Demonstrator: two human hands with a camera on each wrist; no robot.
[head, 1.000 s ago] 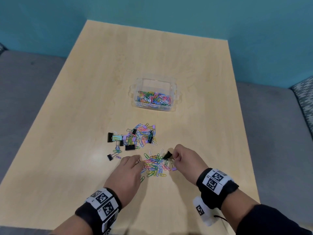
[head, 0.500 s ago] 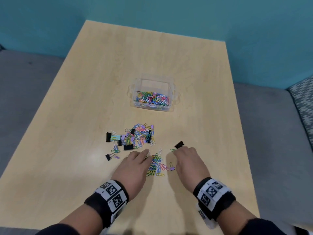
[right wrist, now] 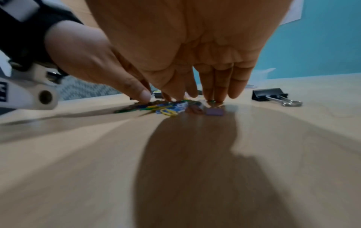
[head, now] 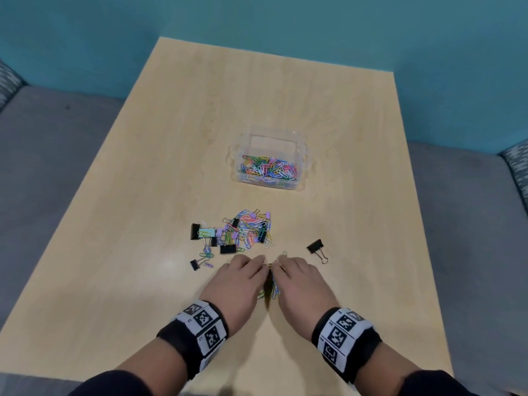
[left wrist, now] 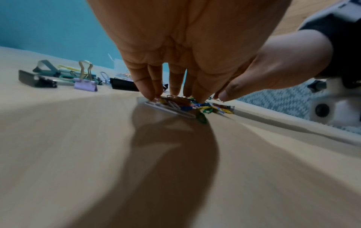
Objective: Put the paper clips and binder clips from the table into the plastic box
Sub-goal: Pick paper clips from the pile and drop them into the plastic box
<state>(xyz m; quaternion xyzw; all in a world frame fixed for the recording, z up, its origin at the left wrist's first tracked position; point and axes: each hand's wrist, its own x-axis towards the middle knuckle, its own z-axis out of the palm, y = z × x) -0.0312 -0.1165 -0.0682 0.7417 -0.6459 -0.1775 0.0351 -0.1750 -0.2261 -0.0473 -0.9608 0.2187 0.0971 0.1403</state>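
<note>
the plastic box, centre frame, already holds many paper clips. below it a mixed heap remains (plus a stray black binder clip). left hand and right hand, fingers straight, corral a small pile at lower centre.

Both of the person's forearms carry dark sleeves pushed back short of the wrists. Each wrist is wrapped in a black band: the left wristband and the right wristband both bear a row of white square panels printed with black block-pattern markers. Under each band hangs a white plastic camera housing with a round dark lens opening, fixed by a small metal fitting; the matching housing on the other wrist shows the same rounded white shell. The left hand and right hand are bare, without gloves.
</note>
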